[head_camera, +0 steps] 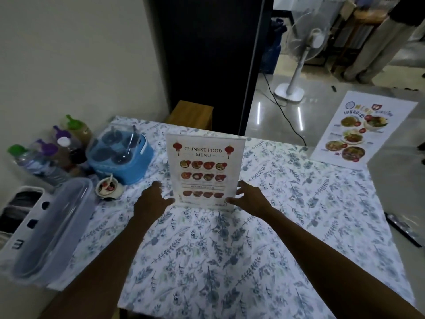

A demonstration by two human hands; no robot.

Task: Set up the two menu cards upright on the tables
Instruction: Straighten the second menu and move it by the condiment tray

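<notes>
Blue-grey leaves on white cover the tablecloth [230,261], and two bare forearms reach out over it from the near edge toward the middle of the table. The left hand [153,199] and the right hand [249,198] sit at either lower corner of the Chinese food menu card [202,171], fingers spread and touching its edges rather than closed around it — a light steadying hold, not a clench. The card stands upright on the cloth, its printed face toward the camera, with red lanterns at the top and rows of dish photos below. To the left, at the table's near edge, lie a clear plastic lid [53,226] and a white holder [16,217] beside it. Further back on that side sit a small bowl [108,187] with a spoon in it, a blue condiment caddy [124,155], and a cluster of bottles [53,153] with green and purple caps against the wall. At the far right corner a second menu card [361,132] stands well apart from the hands, showing dishes in colour. Beyond the table a white standing fan [301,56] rests on the shiny floor.
</notes>
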